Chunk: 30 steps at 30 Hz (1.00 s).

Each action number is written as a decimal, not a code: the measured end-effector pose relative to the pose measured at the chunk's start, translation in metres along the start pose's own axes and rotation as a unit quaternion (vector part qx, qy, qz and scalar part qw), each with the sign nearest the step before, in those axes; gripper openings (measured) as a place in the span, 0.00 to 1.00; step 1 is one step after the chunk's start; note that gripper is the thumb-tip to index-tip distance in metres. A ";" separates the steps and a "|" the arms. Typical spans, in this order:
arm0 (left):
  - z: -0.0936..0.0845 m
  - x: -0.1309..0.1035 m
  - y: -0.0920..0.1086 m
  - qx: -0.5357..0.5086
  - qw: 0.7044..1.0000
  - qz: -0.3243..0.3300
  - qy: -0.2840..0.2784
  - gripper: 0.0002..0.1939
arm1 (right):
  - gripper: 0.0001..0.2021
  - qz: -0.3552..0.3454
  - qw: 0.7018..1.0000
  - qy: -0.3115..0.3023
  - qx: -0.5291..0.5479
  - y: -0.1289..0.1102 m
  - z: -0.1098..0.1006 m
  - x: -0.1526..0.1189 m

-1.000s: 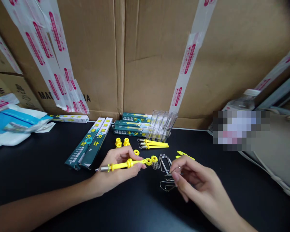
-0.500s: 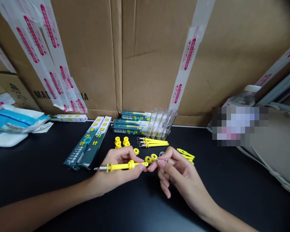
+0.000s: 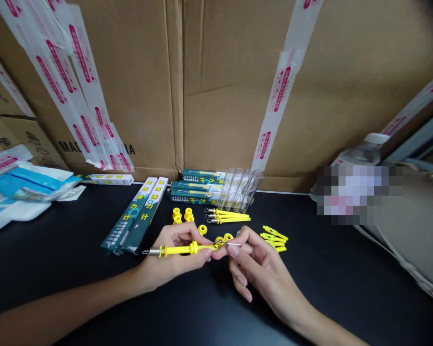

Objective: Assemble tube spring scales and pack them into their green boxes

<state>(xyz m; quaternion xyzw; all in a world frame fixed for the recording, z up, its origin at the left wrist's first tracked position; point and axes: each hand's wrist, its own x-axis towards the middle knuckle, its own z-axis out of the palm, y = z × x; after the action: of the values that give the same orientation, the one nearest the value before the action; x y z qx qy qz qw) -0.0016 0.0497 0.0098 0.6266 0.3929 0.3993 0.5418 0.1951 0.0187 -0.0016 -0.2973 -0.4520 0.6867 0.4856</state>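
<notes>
My left hand (image 3: 178, 250) is closed around a yellow spring-scale rod (image 3: 178, 250), which lies level with its metal cap end pointing left. A yellow collar sits round the rod near the fingertips. My right hand (image 3: 256, 259) pinches a thin metal wire hook (image 3: 234, 244) between thumb and forefinger. The hook's far end is at the rod's right tip; whether it passes through the hole there I cannot tell. Just behind the fingertips lie small yellow rings (image 3: 228, 237). Further wire hooks are partly hidden behind my right hand.
Yellow collars (image 3: 188, 212), capped yellow rods (image 3: 231, 217) and flat yellow pieces (image 3: 274, 237) lie on the black table (image 3: 209, 312). Clear tubes (image 3: 240, 190) lean on green boxes (image 3: 195, 187). Two longer boxes (image 3: 144, 216) lie left. A bottle (image 3: 368, 151) and bag (image 3: 411, 230) stand right; cardboard (image 3: 231, 72) walls the back.
My right hand has moved slightly left with the wire hook, bringing its end to the tip of the yellow rod. My left hand keeps its hold. The view has shifted a little.
</notes>
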 end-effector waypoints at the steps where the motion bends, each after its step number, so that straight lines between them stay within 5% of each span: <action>1: 0.000 0.000 0.000 0.002 1.000 -0.002 0.000 0.09 | 0.12 0.001 1.000 0.003 -0.009 0.000 0.000 0.000; 11: -0.004 -0.004 0.001 -0.011 1.000 -0.012 -0.012 0.08 | 0.16 0.041 0.996 0.053 -0.062 -0.001 0.004 -0.001; 30: -0.004 0.000 -0.003 -0.027 1.000 0.004 -0.011 0.10 | 0.12 -0.027 0.994 0.075 -0.075 -0.006 0.001 -0.003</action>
<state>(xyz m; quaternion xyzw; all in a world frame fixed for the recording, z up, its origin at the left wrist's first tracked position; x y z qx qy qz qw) -0.0051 0.0518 0.0069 0.6174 0.3734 0.4051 0.5615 0.1976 0.0165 0.0038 -0.3716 -0.4720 0.6132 0.5129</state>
